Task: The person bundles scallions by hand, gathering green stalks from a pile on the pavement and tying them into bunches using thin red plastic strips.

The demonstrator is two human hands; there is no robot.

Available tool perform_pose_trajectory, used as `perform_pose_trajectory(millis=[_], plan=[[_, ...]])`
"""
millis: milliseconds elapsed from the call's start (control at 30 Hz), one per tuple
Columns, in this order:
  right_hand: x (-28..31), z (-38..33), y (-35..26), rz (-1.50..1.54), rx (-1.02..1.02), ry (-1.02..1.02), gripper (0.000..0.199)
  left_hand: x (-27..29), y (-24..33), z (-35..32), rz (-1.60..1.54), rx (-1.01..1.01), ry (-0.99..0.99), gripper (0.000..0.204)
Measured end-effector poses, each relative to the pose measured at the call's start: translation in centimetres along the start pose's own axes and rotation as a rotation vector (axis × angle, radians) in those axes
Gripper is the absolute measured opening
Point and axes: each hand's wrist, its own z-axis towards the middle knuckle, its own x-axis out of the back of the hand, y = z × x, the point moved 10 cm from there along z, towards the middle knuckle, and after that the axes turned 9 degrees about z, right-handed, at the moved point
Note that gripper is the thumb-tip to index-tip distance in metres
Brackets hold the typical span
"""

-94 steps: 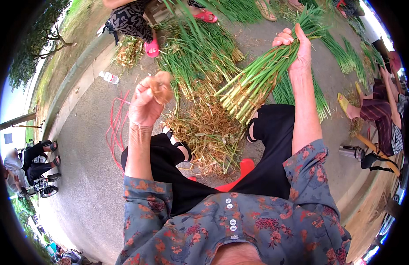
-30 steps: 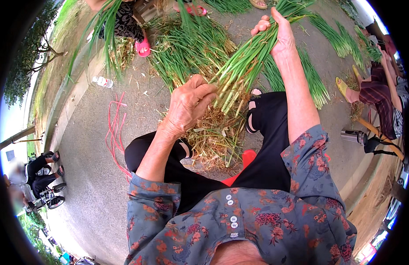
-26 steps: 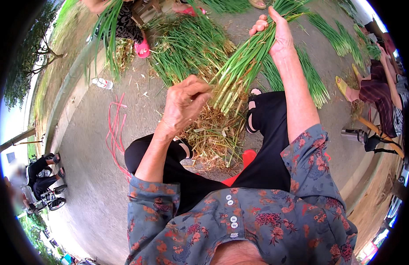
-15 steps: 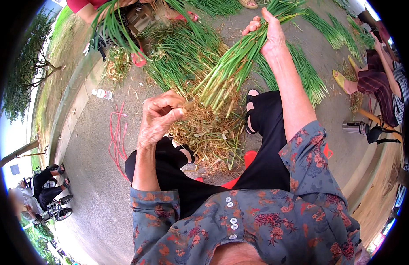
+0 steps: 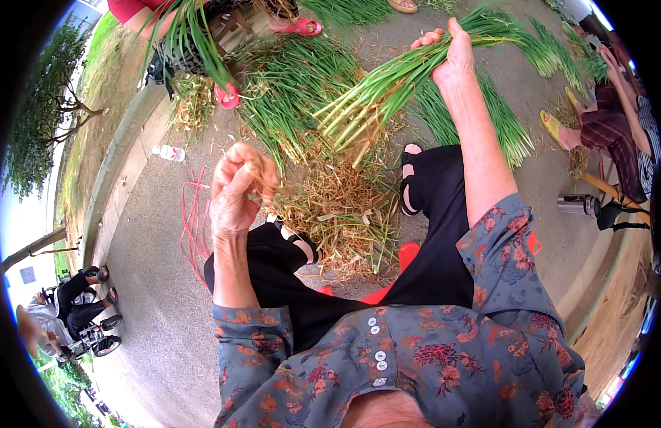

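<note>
- The left hand [image 5: 234,189] is up in front of the chest. Its fingers are pinched shut on a few dry brown bits [image 5: 263,175].
- Those bits look thin and light. I think wind could blow them out of the pinch, or they could snap.
- The right hand [image 5: 455,60] is held out far and high. It is closed tight around a bunch [image 5: 387,89] of long green onions.
- The bunch is off the ground. Its pale root ends point down at the scrap pile [image 5: 337,214], and its green tops stick out past the hand.
- The bunch is fat and the hand only goes part way round it. A stalk on the outside could slide loose and drop.
- If the hand pulls hard on a stalk, the stalk may break.
- The scrap pile lies between the person's feet, on top of the ground. It is dry, brown and messy.
- A good stalk that falls there could get lost in the mess.
- The ground [image 5: 152,285] is grey, hard and a bit dusty. It looks like a paved road or yard.
- Red strings [image 5: 195,221] lie on the ground just left of the left hand.
- More green onions [image 5: 288,93] lie in heaps past the scrap pile.
- A small bottle [image 5: 170,152] lies near a curb on the left.
- A metal cup [image 5: 577,205] lies on the right.
- Other people sit far off, one at the top and some on the right. Trees and grass are at the left edge.
</note>
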Motion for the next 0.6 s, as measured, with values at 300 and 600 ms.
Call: perform_pose_trajectory(millis=[300,600], plan=[[0.0,0.1,0.1,0.071,0.006,0.017,0.034,-0.6,-7.2,1.3,0.138,0.378,0.169,0.039],[0.2,-0.1,1.1,0.092,-0.046,0.04,0.035,-4.3,-11.2,2.0,0.171,0.472,-0.09,0.068]])
